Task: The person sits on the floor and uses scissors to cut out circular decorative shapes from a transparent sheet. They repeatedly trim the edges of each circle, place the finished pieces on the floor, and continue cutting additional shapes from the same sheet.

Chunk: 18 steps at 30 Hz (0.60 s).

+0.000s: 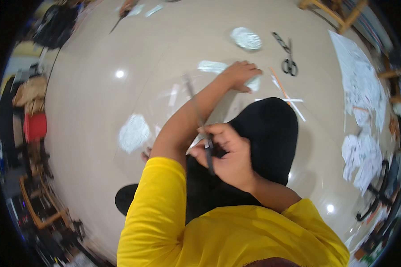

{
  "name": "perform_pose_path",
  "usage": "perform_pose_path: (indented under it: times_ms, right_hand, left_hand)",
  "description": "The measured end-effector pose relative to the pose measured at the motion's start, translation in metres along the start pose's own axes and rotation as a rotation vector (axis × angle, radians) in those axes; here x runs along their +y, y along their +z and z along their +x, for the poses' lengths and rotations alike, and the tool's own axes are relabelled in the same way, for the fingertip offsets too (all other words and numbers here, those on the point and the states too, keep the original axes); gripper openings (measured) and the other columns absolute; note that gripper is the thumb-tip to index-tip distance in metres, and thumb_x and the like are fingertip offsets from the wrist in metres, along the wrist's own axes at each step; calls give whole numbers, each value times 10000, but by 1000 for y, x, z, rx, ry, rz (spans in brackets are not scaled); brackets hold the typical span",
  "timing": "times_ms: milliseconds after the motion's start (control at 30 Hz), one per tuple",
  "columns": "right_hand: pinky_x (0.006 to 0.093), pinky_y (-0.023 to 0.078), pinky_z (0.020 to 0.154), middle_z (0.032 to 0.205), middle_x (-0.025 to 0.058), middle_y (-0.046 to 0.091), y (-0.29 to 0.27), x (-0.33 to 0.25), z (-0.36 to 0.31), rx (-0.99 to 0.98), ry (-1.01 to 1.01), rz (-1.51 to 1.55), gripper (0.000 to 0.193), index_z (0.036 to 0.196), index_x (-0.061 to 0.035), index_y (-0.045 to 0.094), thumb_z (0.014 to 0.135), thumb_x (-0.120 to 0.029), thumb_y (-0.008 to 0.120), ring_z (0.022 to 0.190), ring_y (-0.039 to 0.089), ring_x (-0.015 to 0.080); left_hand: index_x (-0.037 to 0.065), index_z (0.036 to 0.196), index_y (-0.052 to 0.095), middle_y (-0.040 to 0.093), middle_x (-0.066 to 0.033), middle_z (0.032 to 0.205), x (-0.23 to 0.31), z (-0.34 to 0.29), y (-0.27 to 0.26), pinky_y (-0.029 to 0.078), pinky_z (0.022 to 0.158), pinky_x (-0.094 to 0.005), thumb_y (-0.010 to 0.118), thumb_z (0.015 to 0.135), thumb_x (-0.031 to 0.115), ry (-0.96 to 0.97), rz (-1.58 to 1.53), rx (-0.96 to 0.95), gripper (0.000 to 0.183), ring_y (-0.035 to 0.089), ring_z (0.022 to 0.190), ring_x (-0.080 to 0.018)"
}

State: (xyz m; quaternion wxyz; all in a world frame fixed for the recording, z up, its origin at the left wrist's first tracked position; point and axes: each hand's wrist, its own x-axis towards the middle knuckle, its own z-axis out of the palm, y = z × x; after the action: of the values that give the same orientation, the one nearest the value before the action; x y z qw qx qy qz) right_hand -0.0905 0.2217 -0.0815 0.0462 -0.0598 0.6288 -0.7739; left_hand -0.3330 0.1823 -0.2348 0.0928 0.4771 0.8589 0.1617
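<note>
My left hand [243,75] reaches far forward over the floor, its fingers and thumb spread around a small pale silvery piece [253,83]. Whether it presses on that piece I cannot tell. Closer to my body, my right hand [227,153] is closed on a long thin blade-like tool [196,107], grey with a dark lower end and smeared by motion. The tool points forward, seen across my left forearm. Just left of my left hand lies a pale crinkled strip [212,66]. A crinkled silvery oval [245,38] is beyond it, and another silvery piece [134,133] lies to the left.
Black-handled scissors [290,66] and a dark narrow object [280,42] lie at the far right. Orange and white strips [286,95] cross beside my knee [272,129]. White sheets [361,80] line the right side; a red object [34,127] stands left.
</note>
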Motion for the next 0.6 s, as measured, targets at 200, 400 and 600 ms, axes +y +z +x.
perform_pose_path:
  times_ms: [200,400,600]
  right_hand:
    - [210,526,739,883,60,719,-5,-7,4,-6,36,-33,407,1173,4,600,828,28,815,830,678,79]
    - [189,498,705,829,67,718,-4,-5,3,26,7,-49,396,1186,1,592,848,26,797,761,669,73]
    - [178,492,680,827,75,727,0,-8,1,-6,22,-41,385,1196,4,585,867,11,786,736,664,67]
  left_hand:
    - [212,1496,433,524,-67,1468,9,-18,6,416,1069,-534,826,762,345,-30,23,50,844,501,1305,-334]
    - [148,1525,405,521,-158,1476,15,-117,-20,423,1100,-497,706,870,157,-119,-122,424,721,522,1312,-385]
    - [73,1296,592,629,-168,1316,-39,-352,-24,479,1037,-463,659,840,79,-958,19,493,461,588,1221,-379]
